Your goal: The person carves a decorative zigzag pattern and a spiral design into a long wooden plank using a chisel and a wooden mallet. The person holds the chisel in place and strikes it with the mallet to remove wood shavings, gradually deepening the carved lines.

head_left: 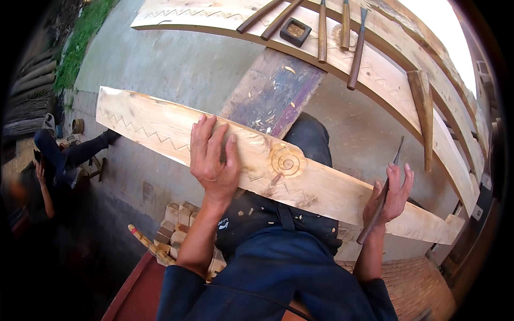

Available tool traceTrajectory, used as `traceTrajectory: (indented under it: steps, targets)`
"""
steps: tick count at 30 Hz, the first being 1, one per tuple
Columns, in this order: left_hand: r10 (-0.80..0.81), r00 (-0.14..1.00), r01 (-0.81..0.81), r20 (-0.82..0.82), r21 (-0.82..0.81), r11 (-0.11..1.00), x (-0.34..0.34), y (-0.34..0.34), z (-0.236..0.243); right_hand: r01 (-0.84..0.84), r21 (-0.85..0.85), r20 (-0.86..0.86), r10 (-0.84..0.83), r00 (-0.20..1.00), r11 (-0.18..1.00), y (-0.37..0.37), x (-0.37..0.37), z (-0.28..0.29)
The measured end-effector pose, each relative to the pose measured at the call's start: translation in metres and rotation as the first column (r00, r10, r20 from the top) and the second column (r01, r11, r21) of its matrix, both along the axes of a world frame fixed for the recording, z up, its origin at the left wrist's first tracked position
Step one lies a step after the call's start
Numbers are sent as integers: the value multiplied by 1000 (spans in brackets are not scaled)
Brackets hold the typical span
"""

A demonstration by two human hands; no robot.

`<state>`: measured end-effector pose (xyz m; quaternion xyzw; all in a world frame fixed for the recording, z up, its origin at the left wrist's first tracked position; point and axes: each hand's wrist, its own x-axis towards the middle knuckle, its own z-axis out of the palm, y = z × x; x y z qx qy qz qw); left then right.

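Observation:
Across my lap lies a long pale wooden board (144,123) carved with a zigzag line and a spiral (285,162). My left hand (213,160) rests on the board left of the spiral, fingers slightly spread over its far edge, holding no tool. My right hand (389,198), at the board's right part, holds a thin dark-handled chisel (369,227) loosely, blade pointing away from me, with some fingers raised. Beneath the board runs a stained plank (273,85) with a few shavings on it.
Carved beams (176,16) cross ahead, bearing several chisels (354,69), a small dark box (294,32) and a wooden mallet (420,107). Another person (69,155) sits at left. Small wood blocks (176,224) lie low left, beside a red surface (134,289).

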<state>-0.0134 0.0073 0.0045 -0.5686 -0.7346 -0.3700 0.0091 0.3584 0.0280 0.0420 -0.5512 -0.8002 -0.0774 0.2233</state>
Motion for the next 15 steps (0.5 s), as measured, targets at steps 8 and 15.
traceTrajectory:
  steps: [8, 15]
  targets:
    - [-87, 816, 43, 571, 90, 995, -13, -19, 1, -391, 182, -496, 428, 756, 902, 55, -206, 31]
    - [-242, 355, -217, 903, 332, 918, -30, -6, 2, -426, 31, -666, 336, 666, 904, 50, -321, 16]
